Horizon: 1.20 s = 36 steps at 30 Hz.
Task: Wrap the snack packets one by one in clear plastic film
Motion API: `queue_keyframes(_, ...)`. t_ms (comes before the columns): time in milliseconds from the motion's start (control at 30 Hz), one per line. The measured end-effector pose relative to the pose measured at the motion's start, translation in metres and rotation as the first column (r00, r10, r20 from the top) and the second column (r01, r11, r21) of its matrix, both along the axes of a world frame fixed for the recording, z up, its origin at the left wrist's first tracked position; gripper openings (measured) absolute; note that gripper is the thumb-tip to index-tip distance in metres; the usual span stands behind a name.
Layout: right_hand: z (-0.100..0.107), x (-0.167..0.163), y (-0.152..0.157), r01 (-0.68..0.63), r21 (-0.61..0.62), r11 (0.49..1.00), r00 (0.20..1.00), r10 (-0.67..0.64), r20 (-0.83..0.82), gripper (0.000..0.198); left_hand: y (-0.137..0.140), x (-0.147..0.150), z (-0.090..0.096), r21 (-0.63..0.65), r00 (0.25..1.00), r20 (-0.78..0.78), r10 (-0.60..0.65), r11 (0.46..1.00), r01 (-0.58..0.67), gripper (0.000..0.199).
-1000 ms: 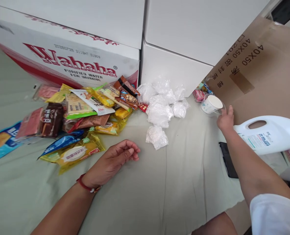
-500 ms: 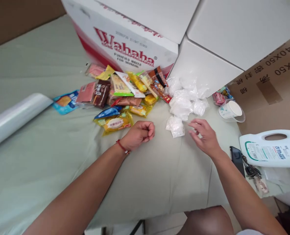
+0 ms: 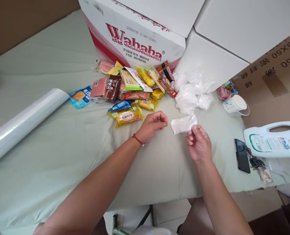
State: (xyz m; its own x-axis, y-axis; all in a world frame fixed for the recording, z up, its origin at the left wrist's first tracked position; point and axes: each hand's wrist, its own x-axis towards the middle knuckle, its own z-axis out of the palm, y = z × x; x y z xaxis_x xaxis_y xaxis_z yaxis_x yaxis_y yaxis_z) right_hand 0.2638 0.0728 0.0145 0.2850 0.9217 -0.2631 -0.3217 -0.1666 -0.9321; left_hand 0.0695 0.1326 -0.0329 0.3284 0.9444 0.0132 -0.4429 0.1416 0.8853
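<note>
My right hand pinches one end of a folded clear plastic bag between thumb and fingers, just above the cloth. To its left, my left hand, with a red cord bracelet at the wrist, has its fingers curled in; nothing shows in them. Beyond both hands lies a heap of crumpled clear plastic bags. Left of that heap is a pile of wrapped snacks, among them a yellow packet, a brown cocoa packet and a blue packet.
A Wahaha water carton and white boxes stand behind. A roll of clear film lies at left. On the right are a paper cup, a phone, keys, a white jug and a brown carton.
My right hand has taken hold of the nearest plastic bag, which was lying crumpled on the cloth and is now stretched flatter. My left hand stays curled. The view has shifted left.
</note>
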Motion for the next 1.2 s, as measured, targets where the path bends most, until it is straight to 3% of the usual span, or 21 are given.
queue_keyframes(133,-0.004,-0.013,-0.009,-0.105,-0.058,0.993,0.975,0.092,-0.202,0.034,-0.013,-0.002,0.020,0.142,0.980,-0.153,0.125,0.984,-0.104,0.009)
queue_keyframes(267,0.002,-0.023,-0.016,-0.140,-0.035,0.990,0.974,0.131,-0.183,0.030,-0.045,-0.014,0.052,0.328,0.918,-0.319,0.235,0.936,-0.126,0.005)
queue_keyframes(367,0.003,-0.032,-0.029,-0.165,-0.073,0.984,0.975,0.152,-0.161,0.033,-0.072,-0.015,0.058,0.423,0.843,-0.414,0.344,0.893,-0.156,0.005)
queue_keyframes(467,0.000,-0.042,-0.040,-0.229,-0.092,0.969,0.964,0.213,-0.156,0.037,-0.090,-0.008,0.045,0.352,0.782,-0.524,0.337,0.922,-0.162,0.029)
queue_keyframes(533,-0.002,-0.048,-0.042,-0.271,-0.082,0.959,0.955,0.257,-0.149,0.038,-0.095,-0.004,0.032,0.239,0.771,-0.573,0.278,0.957,-0.166,0.033)
queue_keyframes(700,-0.015,-0.052,-0.034,-0.371,-0.063,0.926,0.911,0.350,-0.219,0.040,-0.094,-0.007,0.026,0.031,0.884,-0.449,0.131,0.991,-0.131,0.028)
queue_keyframes(833,-0.024,-0.049,-0.032,-0.400,-0.078,0.913,0.875,0.356,-0.328,0.040,-0.090,-0.015,0.035,0.030,0.899,-0.433,0.067,0.998,-0.060,0.031)
queue_keyframes(1033,-0.022,-0.050,-0.032,-0.401,-0.106,0.910,0.891,0.359,-0.278,0.041,-0.095,-0.022,0.025,-0.110,0.881,-0.469,0.061,0.986,-0.126,0.030)
queue_keyframes(1200,-0.026,-0.046,-0.033,-0.389,-0.109,0.915,0.886,0.339,-0.317,0.038,-0.106,-0.023,0.027,-0.086,0.884,-0.459,0.089,0.986,-0.144,0.027)
